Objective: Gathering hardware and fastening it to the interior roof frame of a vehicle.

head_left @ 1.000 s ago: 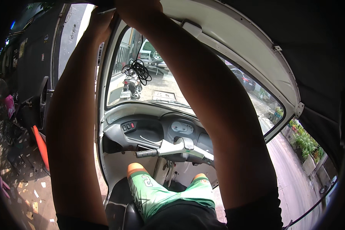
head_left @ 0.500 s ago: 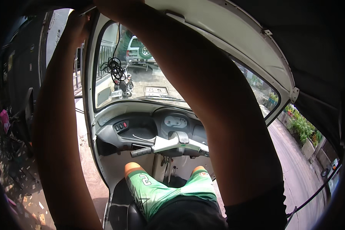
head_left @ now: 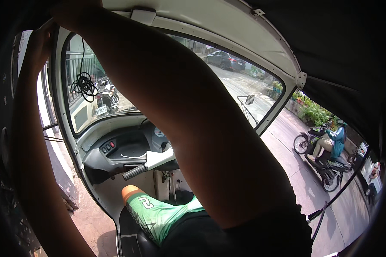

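Both arms reach up to the upper left corner of the windshield frame (head_left: 58, 81) of a small three-wheeled vehicle. My left hand (head_left: 40, 45) is raised beside the top of the white pillar, its fingers lost in deep shadow. My right hand (head_left: 75, 13) is up at the roof edge, close to the left one, and its fingers are cut off or too dark to make out. Whatever the hands hold is hidden. Just below them a coiled black cable (head_left: 85, 87) hangs on its thin lead in front of the windshield.
Below the arms are the handlebar grip (head_left: 134, 172), the dashboard (head_left: 128, 147) and red-and-black switches (head_left: 109, 147). Outside, a parked motorcycle (head_left: 107, 96) stands ahead. On the road at right, a person rides a motorcycle (head_left: 326, 165); a dark car (head_left: 225, 60) is farther off.
My view has swung right, so the hands and windshield sit farther left. A rider on a motorcycle has come into view at right. A thin metallic piece at my hands is no longer visible.
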Demonstrator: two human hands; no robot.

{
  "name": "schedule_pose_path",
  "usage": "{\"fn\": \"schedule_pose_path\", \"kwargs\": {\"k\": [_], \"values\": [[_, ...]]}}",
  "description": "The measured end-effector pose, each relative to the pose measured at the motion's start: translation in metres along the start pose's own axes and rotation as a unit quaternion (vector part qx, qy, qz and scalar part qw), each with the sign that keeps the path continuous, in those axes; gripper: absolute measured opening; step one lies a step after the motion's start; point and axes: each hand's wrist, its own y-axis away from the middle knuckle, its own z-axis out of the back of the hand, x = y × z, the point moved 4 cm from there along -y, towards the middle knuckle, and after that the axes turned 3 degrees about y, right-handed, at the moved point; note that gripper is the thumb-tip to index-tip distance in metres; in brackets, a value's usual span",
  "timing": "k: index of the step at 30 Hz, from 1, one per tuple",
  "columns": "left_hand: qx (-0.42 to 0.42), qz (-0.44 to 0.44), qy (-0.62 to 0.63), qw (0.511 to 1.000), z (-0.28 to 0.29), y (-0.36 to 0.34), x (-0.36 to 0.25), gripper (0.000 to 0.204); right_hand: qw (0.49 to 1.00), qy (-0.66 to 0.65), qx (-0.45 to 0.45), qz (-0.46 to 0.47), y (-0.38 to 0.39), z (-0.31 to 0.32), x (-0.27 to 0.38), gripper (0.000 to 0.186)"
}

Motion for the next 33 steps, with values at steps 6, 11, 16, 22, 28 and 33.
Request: {"fn": "schedule_pose_path", "kwargs": {"k": [6, 11, 16, 22, 28, 33], "values": [[0.0, 0.009, -0.019, 1.0, 0.024, -0.019, 0.01, 0.031, 0.993, 0.0, -0.113, -0.016, 0.011, -0.007, 0.003, 0.018], [0.07, 0.037, 0.005, 0.997, 0.06, -0.027, 0.006, 0.04, 0.991, -0.064, -0.121, -0.002, -0.007, -0.027, 0.011, 0.022], [-0.038, -0.024, 0.15, 0.988, -0.033, -0.013, 0.002, 0.013, 0.983, -0.079, -0.156, -0.049, 0.021, -0.022, -0.02, 0.015], [-0.067, -0.069, 0.154, 0.983, -0.017, -0.005, -0.007, 0.012, 0.952, -0.185, -0.242, -0.034, 0.017, -0.026, -0.002, 0.026], [-0.031, -0.063, 0.154, 0.986, -0.01, -0.008, -0.004, 0.009, 0.937, -0.214, -0.272, -0.055, 0.022, -0.026, 0.002, 0.021], [-0.049, -0.083, 0.167, 0.981, -0.02, -0.008, -0.006, 0.009, 0.952, -0.166, -0.254, -0.045, 0.022, -0.021, -0.002, 0.021]]}}
